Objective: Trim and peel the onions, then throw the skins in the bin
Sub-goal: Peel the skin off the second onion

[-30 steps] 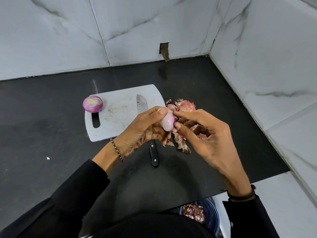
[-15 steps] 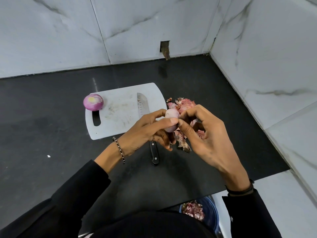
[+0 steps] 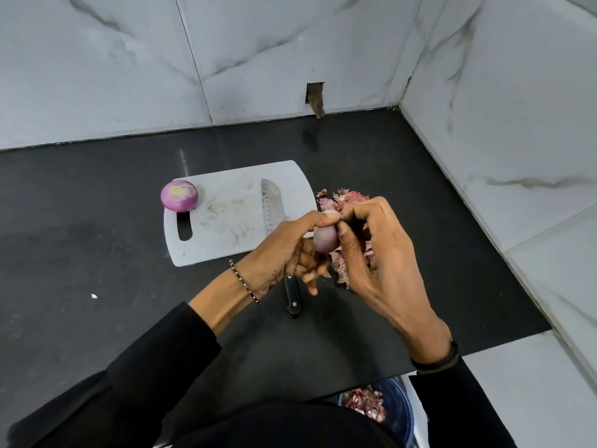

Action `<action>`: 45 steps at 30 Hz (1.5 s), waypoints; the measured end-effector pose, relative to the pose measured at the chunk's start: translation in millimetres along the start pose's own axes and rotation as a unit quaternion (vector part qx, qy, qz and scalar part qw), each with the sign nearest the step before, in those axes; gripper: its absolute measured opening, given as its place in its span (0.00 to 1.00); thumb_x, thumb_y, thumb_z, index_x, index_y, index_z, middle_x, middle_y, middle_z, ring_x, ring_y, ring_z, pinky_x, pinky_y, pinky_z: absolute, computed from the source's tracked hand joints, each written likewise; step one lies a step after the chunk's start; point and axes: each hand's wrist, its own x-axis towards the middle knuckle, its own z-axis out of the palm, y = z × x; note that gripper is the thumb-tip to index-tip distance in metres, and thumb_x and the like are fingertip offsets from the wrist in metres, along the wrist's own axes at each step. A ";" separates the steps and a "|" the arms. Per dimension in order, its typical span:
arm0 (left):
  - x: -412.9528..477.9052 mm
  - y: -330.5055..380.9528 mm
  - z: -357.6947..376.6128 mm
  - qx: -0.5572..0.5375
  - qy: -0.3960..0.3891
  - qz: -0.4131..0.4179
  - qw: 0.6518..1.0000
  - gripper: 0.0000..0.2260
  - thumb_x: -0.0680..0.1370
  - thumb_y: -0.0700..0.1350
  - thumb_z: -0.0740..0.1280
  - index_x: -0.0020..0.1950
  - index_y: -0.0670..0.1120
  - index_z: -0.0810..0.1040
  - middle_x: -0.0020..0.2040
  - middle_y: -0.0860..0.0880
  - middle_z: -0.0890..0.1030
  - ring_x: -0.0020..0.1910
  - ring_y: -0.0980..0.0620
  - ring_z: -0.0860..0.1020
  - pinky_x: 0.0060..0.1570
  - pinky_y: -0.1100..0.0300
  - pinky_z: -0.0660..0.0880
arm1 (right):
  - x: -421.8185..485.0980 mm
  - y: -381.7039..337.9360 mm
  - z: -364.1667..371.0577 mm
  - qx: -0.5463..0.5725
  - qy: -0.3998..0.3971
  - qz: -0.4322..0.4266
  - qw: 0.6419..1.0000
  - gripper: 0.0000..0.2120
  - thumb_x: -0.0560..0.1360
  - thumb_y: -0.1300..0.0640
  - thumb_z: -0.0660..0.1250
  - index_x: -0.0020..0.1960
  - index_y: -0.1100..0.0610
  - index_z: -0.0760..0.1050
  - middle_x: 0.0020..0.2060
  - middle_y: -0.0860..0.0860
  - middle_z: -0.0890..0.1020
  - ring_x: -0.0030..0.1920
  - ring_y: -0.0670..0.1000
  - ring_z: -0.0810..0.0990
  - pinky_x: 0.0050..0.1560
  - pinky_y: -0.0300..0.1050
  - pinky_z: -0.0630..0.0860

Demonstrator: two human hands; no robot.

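My left hand [image 3: 287, 250] grips a small pale purple onion [image 3: 325, 240] above the black counter, just right of the white cutting board [image 3: 226, 240]. My right hand [image 3: 378, 253] pinches at the top of that onion with thumb and forefinger. A pile of pink onion skins [image 3: 344, 200] lies on the counter behind and under my hands, partly hidden. A peeled purple onion [image 3: 179, 195] sits at the board's left corner. The knife lies with its blade [image 3: 271, 205] on the board and its black handle [image 3: 292, 299] on the counter.
A blue bin [image 3: 399, 405] holding onion skins shows below the counter's front edge at the lower right. Marble walls close the counter at the back and right. A small white scrap [image 3: 94, 296] lies on the counter at the left.
My left hand has turned the onion, and my right fingers have shifted from its side to pinch at its top. Both hands stayed over the skin pile.
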 end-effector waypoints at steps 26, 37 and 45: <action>11.9 -12.6 -20.4 -0.225 -0.171 -0.001 0.959 0.24 0.74 0.58 0.71 0.54 0.38 0.74 0.38 0.42 0.75 0.29 0.51 0.74 0.36 0.56 0.78 | -15.0 23.2 -4.4 -0.001 0.113 0.153 0.982 0.04 0.77 0.56 0.74 0.52 0.52 0.83 0.44 0.43 0.81 0.44 0.46 0.80 0.42 0.41 0.77; 17.2 -11.2 -20.2 -0.244 -0.196 -0.008 0.950 0.24 0.79 0.60 0.60 0.57 0.37 0.72 0.38 0.40 0.78 0.29 0.50 0.76 0.37 0.56 0.79 | -4.9 3.3 -13.2 0.042 0.086 0.149 0.984 0.02 0.79 0.54 0.71 0.51 0.52 0.81 0.43 0.43 0.82 0.43 0.48 0.82 0.39 0.36 0.76; 16.2 -8.7 -21.6 -0.226 -0.205 -0.020 0.952 0.29 0.80 0.64 0.53 0.49 0.39 0.78 0.33 0.42 0.79 0.26 0.49 0.77 0.33 0.56 0.78 | 4.7 -4.3 -14.5 0.117 0.012 0.162 0.980 0.18 0.74 0.44 0.74 0.61 0.50 0.79 0.54 0.42 0.82 0.55 0.46 0.82 0.50 0.40 0.79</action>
